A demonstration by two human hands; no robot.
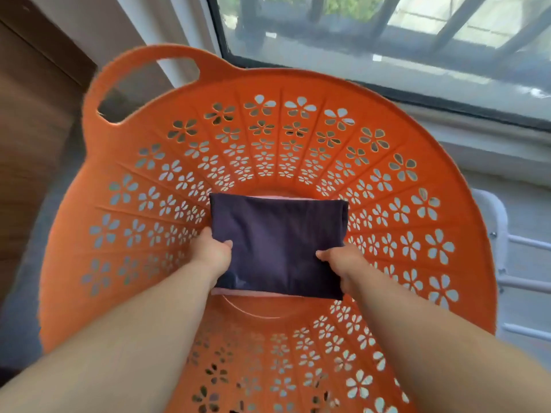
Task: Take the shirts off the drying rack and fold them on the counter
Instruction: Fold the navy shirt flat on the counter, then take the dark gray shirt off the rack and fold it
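While deep inside the orange basket (125, 186), holding a folded dark shirt (277, 245) at the basket's bottom, dead centre of view. Left hand (213, 251) at 9 o'clock of the shirt, thumb lying on top of the cloth and fingers tucked out of sight under its edge: a grip closed on the shirt. Right hand (340, 263) at 4 o'clock of the shirt, thumb on top, fingers hidden beneath the near right corner: likewise a grip closed on the shirt. Lying under the dark shirt, a pale pink layer (238, 292), showing as a thin strip along the near edge at 6 o'clock and again at 12 o'clock. Pierced all round the basket wall, flower-shaped holes; rising at 11 o'clock, a looped handle (143, 58). Beyond the rim from 12 to 2 o'clock, a window (387, 34) with dark bars outside. At 3 to 4 o'clock, just outside the basket, white rails of a drying rack (524, 242). At 9 to 10 o'clock, a brown wooden panel (35, 129).
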